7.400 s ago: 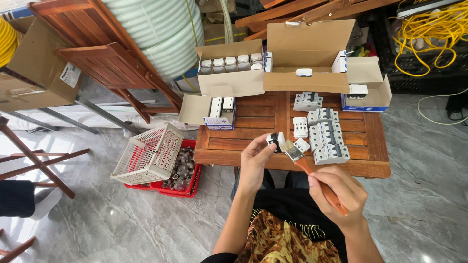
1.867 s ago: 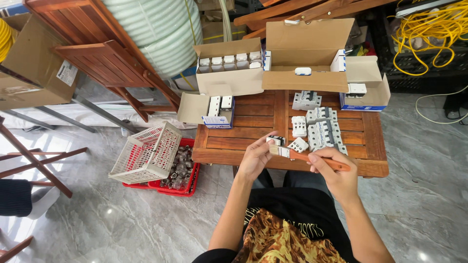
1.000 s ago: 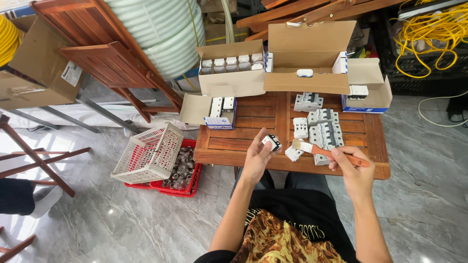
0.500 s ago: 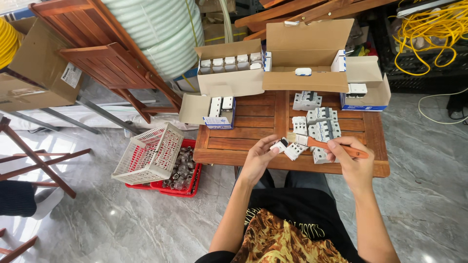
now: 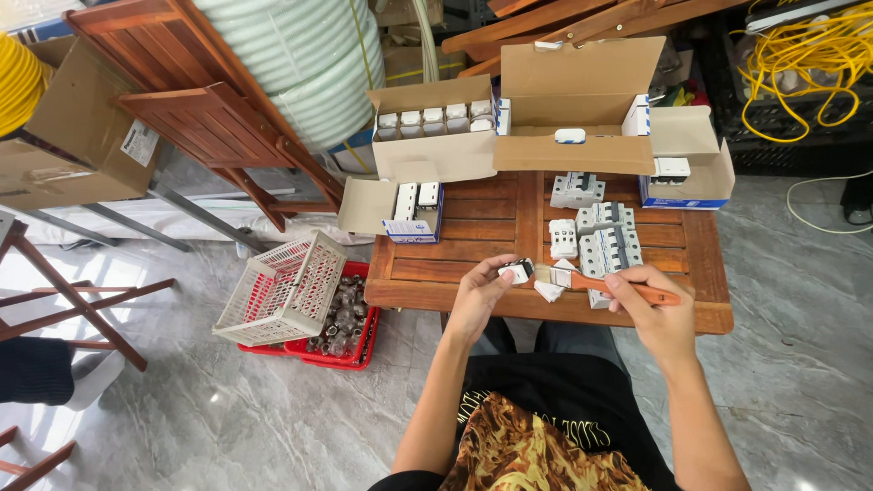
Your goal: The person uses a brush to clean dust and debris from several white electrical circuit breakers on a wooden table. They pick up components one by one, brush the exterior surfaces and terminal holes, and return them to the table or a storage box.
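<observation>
- The left hand point(image 5: 477, 295) pinches a small white breaker point(image 5: 518, 271) at its fingertips, just over the near edge of the table point(image 5: 455, 273)
- The right hand point(image 5: 650, 314) grips the orange handle of a brush point(image 5: 591, 282), its bristles pointing left and touching or nearly touching the breaker
- The pinch looks light; a firm stroke of the bristles could knock the breaker loose, and it would likely fall past the near edge into the lap or onto the stone floor point(image 5: 227, 418)
- A wide sweep of the brush to the right or far side could topple the loose breakers point(image 5: 605, 245) standing just beyond the hands, since they sit close together and unboxed
- A white scrap point(image 5: 548, 291) lies right under the brush and could be swept off the edge
- Room: the near left part of the table is bare wood, the best place to move; the far side is walled by open cartons point(image 5: 509, 127), and the small box point(image 5: 405, 207) overhangs the left edge
- Left of the table, a white basket point(image 5: 282, 291) tilts on a red crate point(image 5: 350, 336) of metal parts, near the left elbow's path
</observation>
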